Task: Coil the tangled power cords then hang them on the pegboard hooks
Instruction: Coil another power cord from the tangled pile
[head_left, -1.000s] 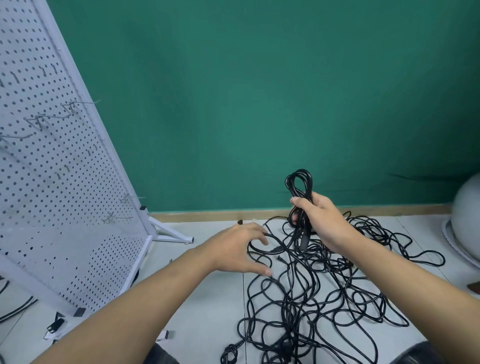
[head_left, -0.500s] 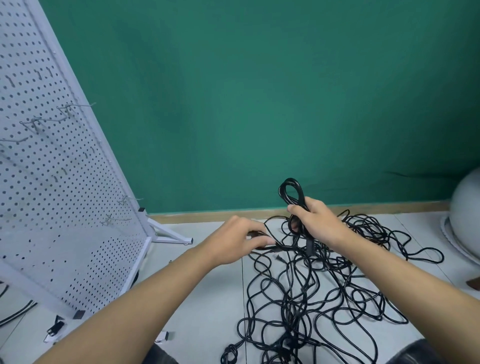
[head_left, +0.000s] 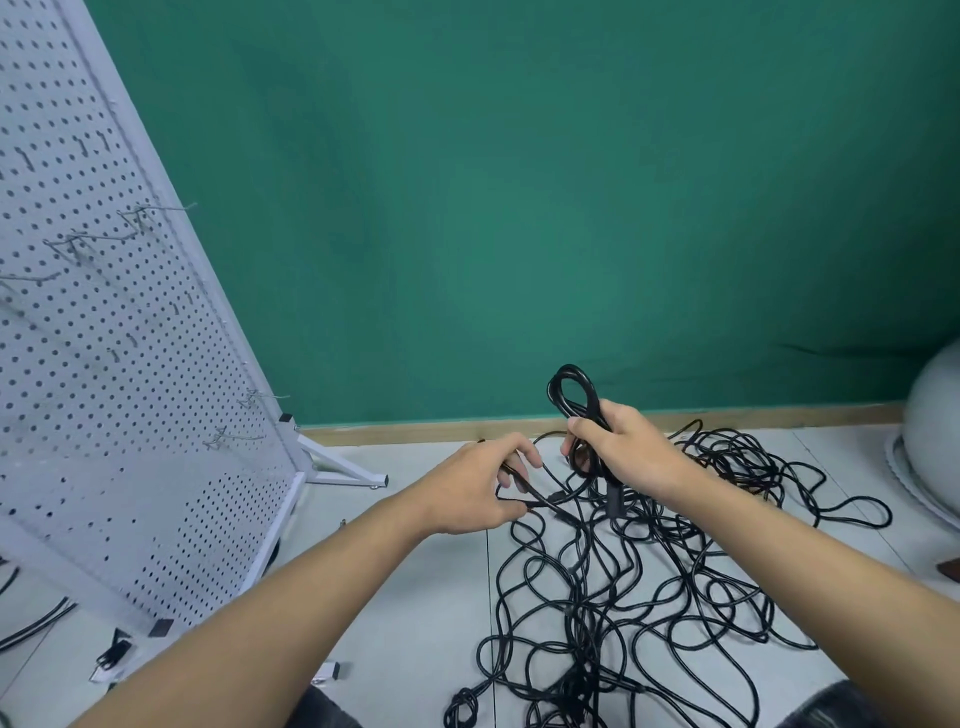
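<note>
While R hand (head_left: 631, 453) grips coil (head_left: 570, 368), L hand (head_left: 467, 488) pinches cord (head_left: 541, 502).

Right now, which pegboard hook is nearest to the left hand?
The lowest hook, by the right edge of the pegboard; every other hook sits higher and farther from the left hand.

staged workroom | green backdrop wall (head_left: 519, 208) | freestanding pegboard (head_left: 104, 389) | tiled floor (head_left: 415, 597)

Two hands are showing: left hand (head_left: 475, 491), right hand (head_left: 631, 452). One pegboard (head_left: 104, 364) is carrying at least five hooks (head_left: 156, 210); one cord tangle (head_left: 623, 597) is lying (strands uncountable).
</note>
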